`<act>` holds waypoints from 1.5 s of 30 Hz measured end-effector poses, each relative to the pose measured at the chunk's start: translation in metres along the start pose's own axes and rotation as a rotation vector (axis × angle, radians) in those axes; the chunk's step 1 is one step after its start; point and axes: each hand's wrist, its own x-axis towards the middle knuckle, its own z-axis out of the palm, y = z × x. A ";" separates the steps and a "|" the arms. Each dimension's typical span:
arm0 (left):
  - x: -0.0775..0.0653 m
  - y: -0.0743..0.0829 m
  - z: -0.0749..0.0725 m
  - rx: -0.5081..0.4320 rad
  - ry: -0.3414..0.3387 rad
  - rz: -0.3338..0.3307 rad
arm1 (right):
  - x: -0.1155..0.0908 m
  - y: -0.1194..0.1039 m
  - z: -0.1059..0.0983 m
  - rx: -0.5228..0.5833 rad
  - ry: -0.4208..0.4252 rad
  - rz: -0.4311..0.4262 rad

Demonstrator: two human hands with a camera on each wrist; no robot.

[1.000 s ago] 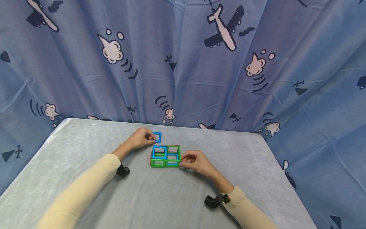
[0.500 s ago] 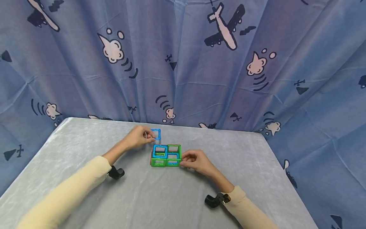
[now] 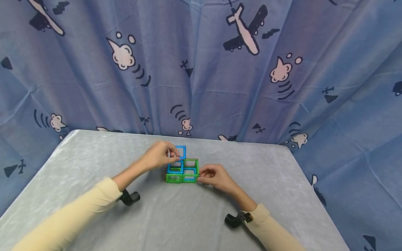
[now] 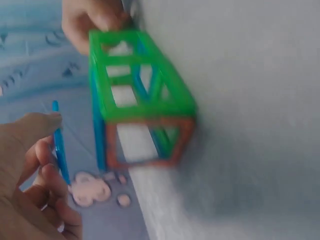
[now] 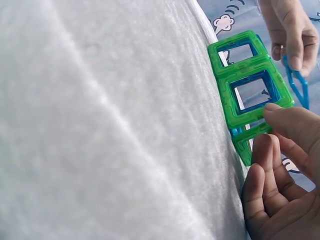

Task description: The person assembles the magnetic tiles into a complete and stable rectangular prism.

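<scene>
A box of magnetic tiles (image 3: 181,178), two open square frames wide, stands on the table. Its front is green, a blue tile covers the left half of the top, and the right half is uncovered. In the left wrist view an orange tile (image 4: 188,141) closes its left end. My left hand (image 3: 159,154) pinches a loose blue square magnetic tile (image 3: 185,152) between thumb and fingers, raised near the box's back left. At the box's right end my right hand (image 3: 216,177) grips the corner, its thumb (image 5: 290,122) on the green front and fingers at the side.
A pale grey cloth covers the table (image 3: 176,216). Behind it hangs a blue curtain (image 3: 207,76) printed with planes and clouds. Black wrist cameras sit on the left forearm (image 3: 103,195) and right forearm (image 3: 267,223).
My left hand has carried the blue tile to the right, from behind the box's left side to over its back edge. The right hand keeps its grip, and the box stays in place.
</scene>
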 end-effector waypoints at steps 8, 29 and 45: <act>-0.006 0.030 0.019 0.060 -0.047 0.034 | 0.000 0.000 0.001 -0.013 -0.010 -0.016; -0.004 0.039 0.048 0.139 -0.037 0.017 | -0.001 0.003 -0.001 0.006 -0.020 -0.050; -0.006 0.037 0.045 0.107 -0.048 0.007 | 0.000 0.002 -0.002 0.002 -0.021 -0.057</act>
